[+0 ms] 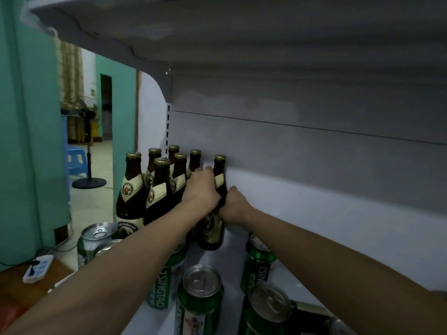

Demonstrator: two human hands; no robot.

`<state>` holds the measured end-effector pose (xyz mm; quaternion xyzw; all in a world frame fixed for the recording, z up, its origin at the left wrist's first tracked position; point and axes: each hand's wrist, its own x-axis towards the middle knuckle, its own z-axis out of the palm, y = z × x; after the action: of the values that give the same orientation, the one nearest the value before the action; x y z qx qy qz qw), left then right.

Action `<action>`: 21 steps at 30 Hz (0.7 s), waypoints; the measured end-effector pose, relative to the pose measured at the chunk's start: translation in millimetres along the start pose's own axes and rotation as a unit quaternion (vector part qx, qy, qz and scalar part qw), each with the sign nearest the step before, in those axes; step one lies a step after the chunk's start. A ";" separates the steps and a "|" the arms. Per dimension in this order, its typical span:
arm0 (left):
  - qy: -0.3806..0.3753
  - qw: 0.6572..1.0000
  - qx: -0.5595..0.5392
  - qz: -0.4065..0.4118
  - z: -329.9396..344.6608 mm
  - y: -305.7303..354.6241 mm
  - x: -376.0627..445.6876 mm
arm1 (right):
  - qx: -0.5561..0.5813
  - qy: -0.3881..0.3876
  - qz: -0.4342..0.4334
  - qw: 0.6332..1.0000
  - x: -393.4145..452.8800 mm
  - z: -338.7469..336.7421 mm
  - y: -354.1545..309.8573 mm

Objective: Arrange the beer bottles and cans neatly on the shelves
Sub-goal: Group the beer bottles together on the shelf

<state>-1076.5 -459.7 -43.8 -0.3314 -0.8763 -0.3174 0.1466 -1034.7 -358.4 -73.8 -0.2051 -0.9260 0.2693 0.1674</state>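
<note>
A brown beer bottle [219, 176] with a gold cap and cream label stands upright on the white shelf [338, 226], right of a cluster of several similar bottles [159, 187]. My left hand [202, 187] wraps its neck and shoulder from the left. My right hand [233, 206] grips its body from the right. Green Tsingtao cans stand nearer to me: one [198, 301] in front, one [257, 262] under my right forearm, another [266, 313] at the lower right, and more [96, 240] at the left, partly hidden by my left arm.
An upper shelf [217, 32] hangs low overhead. The shelf's grey back panel [314, 151] runs behind the bottles. Left of the shelf there is a green wall, a standing fan [88, 146], a blue stool [76, 160] and a white power strip [38, 268] on a wooden surface.
</note>
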 end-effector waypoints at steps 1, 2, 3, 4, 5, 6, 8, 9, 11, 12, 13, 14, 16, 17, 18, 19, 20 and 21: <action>0.000 1.000 -0.003 -0.001 -0.1 0.7 -1.7 | -0.004 -0.014 -0.004 1.000 -2.3 -2.0 -0.5; 0.001 1.000 -0.010 -0.003 -0.5 1.7 -3.8 | -0.004 -0.029 -0.008 1.000 -5.0 -5.5 -1.1; 0.006 1.000 -0.019 -0.002 -1.8 3.0 -6.4 | -0.001 -0.041 -0.013 0.999 -8.4 -10.8 -2.2; 0.021 0.999 -0.029 0.003 -4.1 4.9 -9.4 | 0.005 -0.047 -0.016 0.999 -12.8 -18.4 -3.8; 0.047 0.998 -0.040 0.017 -7.2 7.4 -12.4 | 0.011 -0.043 -0.017 0.999 -17.5 -27.9 -4.9; 0.077 0.995 -0.056 0.039 -10.5 10.8 -15.9 | 0.018 -0.029 -0.019 0.999 -22.8 -39.0 -4.9; 0.109 0.982 -0.117 0.098 -17.4 21.1 -24.9 | 0.050 0.000 -0.022 0.999 -35.9 -64.6 -2.0; 0.097 0.976 -0.153 0.121 -20.6 27.9 -31.2 | 0.075 0.009 -0.020 0.997 -44.8 -77.8 0.8; 0.048 0.965 -0.204 0.157 -25.2 43.0 -45.5 | 0.097 0.015 -0.017 0.995 -66.1 -103.4 8.7; 0.026 0.960 -0.217 0.174 -25.7 51.0 -52.3 | 0.091 0.015 -0.020 0.996 -77.0 -114.8 14.4; 0.005 0.956 -0.226 0.189 -25.7 59.1 -58.3 | 0.082 0.012 -0.023 0.996 -87.9 -125.2 20.1; -0.018 0.951 -0.233 0.201 -25.0 67.2 -63.6 | 0.073 0.006 -0.023 0.997 -99.2 -134.4 25.5; -0.080 0.943 -0.246 0.208 -22.9 83.2 -71.9 | 0.055 -0.010 -0.019 0.998 -120.1 -149.7 35.0; -0.117 0.939 -0.250 0.207 -21.6 90.6 -75.4 | 0.043 -0.020 -0.017 0.999 -129.3 -155.9 39.7; -0.153 0.933 -0.250 0.208 -19.8 97.5 -78.9 | 0.031 -0.030 -0.016 0.999 -138.3 -161.6 44.4; -0.185 0.927 -0.243 0.216 -17.3 103.7 -82.6 | 0.017 -0.043 -0.013 0.999 -146.9 -166.7 49.4; -0.215 0.920 -0.232 0.229 -14.2 109.7 -86.6 | 0.001 -0.057 -0.009 0.998 -155.1 -171.8 54.9; -0.243 0.913 -0.221 0.240 -10.5 114.7 -90.8 | -0.019 -0.074 -0.004 0.997 -163.0 -176.4 60.9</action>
<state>-931.8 -444.4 -25.7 -0.6228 -0.6863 -0.3679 -0.0761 -802.7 -312.2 0.1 -0.1839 -0.9416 0.2654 0.0951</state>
